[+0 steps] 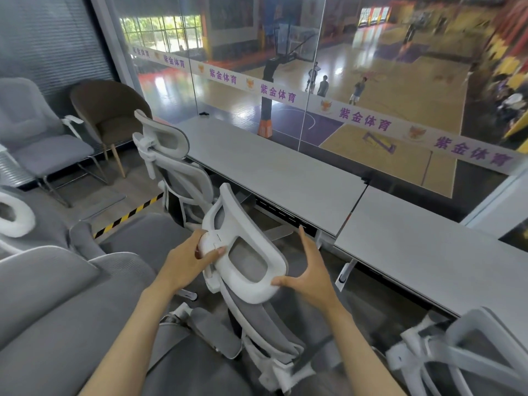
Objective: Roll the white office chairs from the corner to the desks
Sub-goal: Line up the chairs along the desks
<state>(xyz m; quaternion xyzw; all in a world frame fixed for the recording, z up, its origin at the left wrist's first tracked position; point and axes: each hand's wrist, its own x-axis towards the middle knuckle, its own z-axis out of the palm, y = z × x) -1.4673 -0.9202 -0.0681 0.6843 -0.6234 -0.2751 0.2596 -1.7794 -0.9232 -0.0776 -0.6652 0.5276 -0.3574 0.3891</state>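
White chair (257, 318): centre-near, back toward the person, seat facing the desk (271, 172), just short of its near edge. Headrest (248, 261) long axis runs roughly left-right, tilted. L hand (185, 261): fingers curled round headrest left end. R hand (311, 272): thumb on right-end rim, fingers straight & spread, no wrap. Both hands equally near. Likely push dir.: far. Second chair (171, 167) parked far-left, third chair (471, 338) near-right; clearance tight both sides.
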